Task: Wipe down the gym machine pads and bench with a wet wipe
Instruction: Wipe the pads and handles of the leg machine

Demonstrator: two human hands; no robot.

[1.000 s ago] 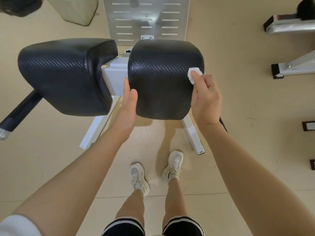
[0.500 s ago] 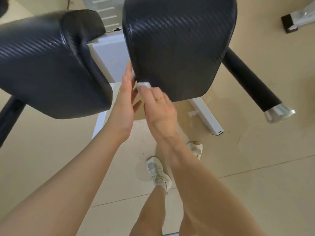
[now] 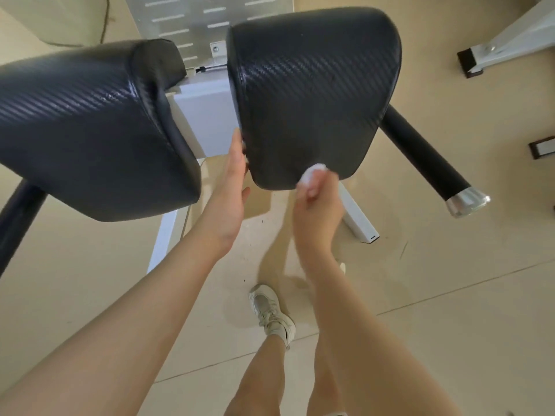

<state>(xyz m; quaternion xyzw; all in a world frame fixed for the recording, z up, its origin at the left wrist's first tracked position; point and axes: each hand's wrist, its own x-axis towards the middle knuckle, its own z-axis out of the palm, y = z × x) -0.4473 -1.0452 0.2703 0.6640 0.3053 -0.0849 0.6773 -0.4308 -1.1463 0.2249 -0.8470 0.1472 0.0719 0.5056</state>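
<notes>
Two black pads with a carbon-weave texture fill the upper part of the view, mounted side by side on a white machine frame (image 3: 207,115). The right hand (image 3: 315,202) has its fingers curled round a small white wet wipe (image 3: 312,172), pressing it against the lower near edge of the right pad (image 3: 312,94) (the hand is motion-blurred, so the exact finger placement is hard to read). The left hand (image 3: 231,187) is flat, fingers straight and together, holding nothing; its fingertips lie against the inner left side of that same pad, in the gap between the two pads. The left pad (image 3: 90,130) sits just beside it, untouched by either hand.

A black padded handle bar (image 3: 426,151) with a chrome end cap juts out from behind the right pad toward the right. A perforated grey metal panel (image 3: 207,22) stands behind the pads. Below, on the beige tiled floor (image 3: 450,295), one white sneaker (image 3: 270,313) shows between the forearms, and white frame feet of another machine (image 3: 510,40) appear at the upper right
</notes>
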